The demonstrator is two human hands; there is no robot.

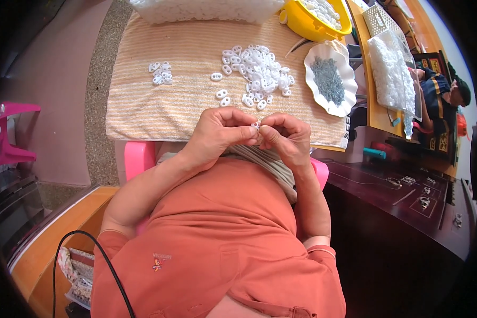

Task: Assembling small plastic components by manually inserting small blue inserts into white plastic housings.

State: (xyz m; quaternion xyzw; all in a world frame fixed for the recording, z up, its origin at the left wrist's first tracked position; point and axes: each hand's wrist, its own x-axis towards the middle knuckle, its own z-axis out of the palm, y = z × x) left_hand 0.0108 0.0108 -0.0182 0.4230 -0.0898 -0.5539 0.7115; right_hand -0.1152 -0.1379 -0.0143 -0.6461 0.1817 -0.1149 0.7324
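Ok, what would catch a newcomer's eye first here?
Probably the loose heap of small white oval plastic-looking pieces on the striped beige towel. Just below it, the left hand and right hand pinch a tiny white piece. To the heap's right, a scalloped white dish holds slim grey pieces, with a bright yellow basin beyond.

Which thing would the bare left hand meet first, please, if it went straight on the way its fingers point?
Beyond the small white plastic-looking piece it pinches, the left hand would likely meet the bare right hand first; exact depth is unclear.
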